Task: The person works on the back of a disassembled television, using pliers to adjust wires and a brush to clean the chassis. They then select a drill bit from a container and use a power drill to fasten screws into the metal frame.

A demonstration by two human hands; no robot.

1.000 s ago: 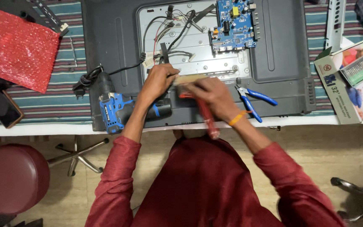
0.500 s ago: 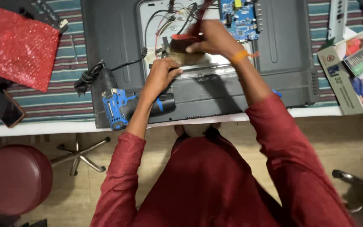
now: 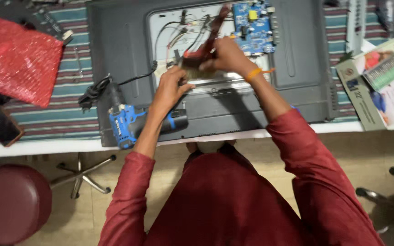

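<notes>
1. Right hand (image 3: 226, 55): my grip is closed round the red handle of a tool (image 3: 206, 45); its dark far end is blurred, so I cannot tell its kind. A second ago this hand was at the near edge of the television back panel (image 3: 119, 50); now it is raised over the opened metal bay, beside the blue circuit board (image 3: 254, 25).
2. Left hand (image 3: 172, 86): fingers curl onto a small tan part (image 3: 196, 72), just under the tool. It has shifted only slightly, following the right hand up toward the wiring (image 3: 183, 29).
3. Judgement: the work has moved from the panel's edge to the wire cluster.
4. Blue power drill (image 3: 126, 125): lying untouched on the panel's near corner, under my left forearm.
5. Red padded bag (image 3: 17, 59): on the striped surface (image 3: 60, 114), well apart.
</notes>
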